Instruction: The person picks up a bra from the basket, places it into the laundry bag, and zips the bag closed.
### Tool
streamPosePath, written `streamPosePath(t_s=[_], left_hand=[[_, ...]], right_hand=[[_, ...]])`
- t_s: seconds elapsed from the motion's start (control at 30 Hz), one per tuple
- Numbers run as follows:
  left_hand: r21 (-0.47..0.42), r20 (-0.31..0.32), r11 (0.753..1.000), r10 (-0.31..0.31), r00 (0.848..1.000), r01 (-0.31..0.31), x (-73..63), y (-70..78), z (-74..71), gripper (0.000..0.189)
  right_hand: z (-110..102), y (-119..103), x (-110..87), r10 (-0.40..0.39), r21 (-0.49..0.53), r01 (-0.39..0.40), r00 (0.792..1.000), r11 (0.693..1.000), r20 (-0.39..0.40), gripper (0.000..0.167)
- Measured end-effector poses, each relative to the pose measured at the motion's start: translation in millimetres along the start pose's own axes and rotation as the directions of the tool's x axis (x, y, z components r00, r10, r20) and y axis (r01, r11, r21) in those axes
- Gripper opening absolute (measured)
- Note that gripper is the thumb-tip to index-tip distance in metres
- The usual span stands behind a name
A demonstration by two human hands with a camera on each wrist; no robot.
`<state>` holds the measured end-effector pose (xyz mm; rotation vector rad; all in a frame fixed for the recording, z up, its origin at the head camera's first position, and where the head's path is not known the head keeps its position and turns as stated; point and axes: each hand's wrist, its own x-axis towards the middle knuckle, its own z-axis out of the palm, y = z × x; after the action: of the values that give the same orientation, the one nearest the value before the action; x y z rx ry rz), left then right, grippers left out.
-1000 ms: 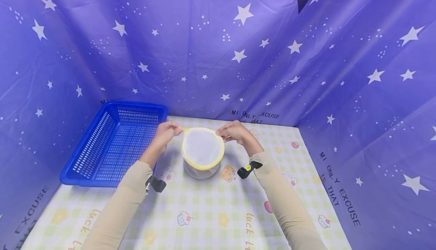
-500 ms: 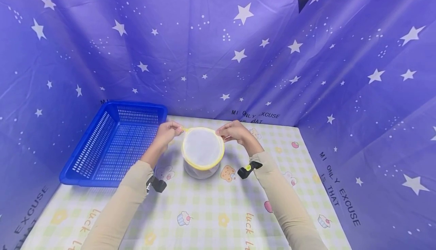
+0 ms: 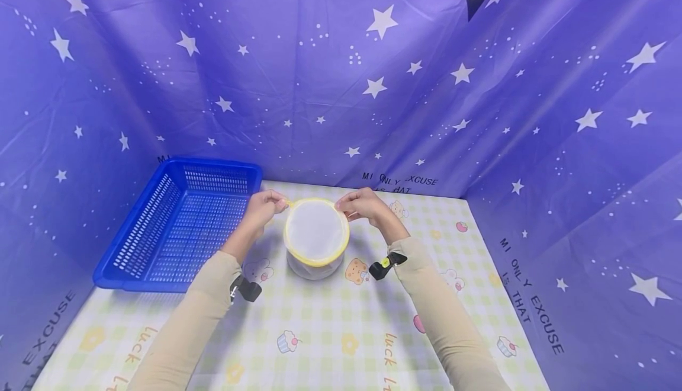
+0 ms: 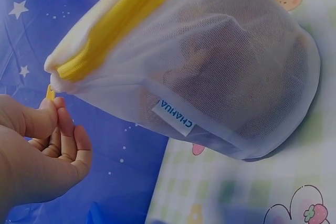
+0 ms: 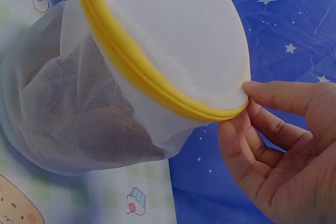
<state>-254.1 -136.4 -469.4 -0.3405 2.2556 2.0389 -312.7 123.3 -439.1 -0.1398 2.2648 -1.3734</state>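
Note:
A white mesh laundry bag (image 3: pixel 317 232) with a yellow zipper (image 5: pixel 142 80) round its top stands on the table between both hands. Its lid looks closed, and dark contents show faintly through the mesh in both wrist views; their kind cannot be made out. My left hand (image 3: pixel 263 207) pinches the yellow zipper pull (image 4: pixel 51 92) between thumb and forefinger at the bag's far left. On the far right of the rim, my right hand (image 3: pixel 364 206) pinches the zippered edge, thumb on top and fingers beneath. A small CHAHUA label (image 4: pixel 175 116) is sewn on the bag's side.
A blue plastic basket (image 3: pixel 178 287) stands at the left of the table, close to the left hand. The table wears a checked cloth (image 3: pixel 314 332) with cartoon prints. Purple star-patterned curtains (image 3: pixel 298 83) enclose the back and sides.
Both hands keep their pinch on the bag. The bag's top and the right hand have shifted very slightly to the left; the rest looks the same.

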Motion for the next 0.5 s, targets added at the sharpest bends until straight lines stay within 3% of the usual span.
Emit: streamPosePath(t_s=[0.5], left_hand=[[-0.040,-0.009,0.999,-0.004,1.000,0.004,0.7,-0.3,6.7,0.013]], right_hand=[[15,-9,7.6,-0.076,-0.053,0.077,0.997,0.996,0.025,0.028]])
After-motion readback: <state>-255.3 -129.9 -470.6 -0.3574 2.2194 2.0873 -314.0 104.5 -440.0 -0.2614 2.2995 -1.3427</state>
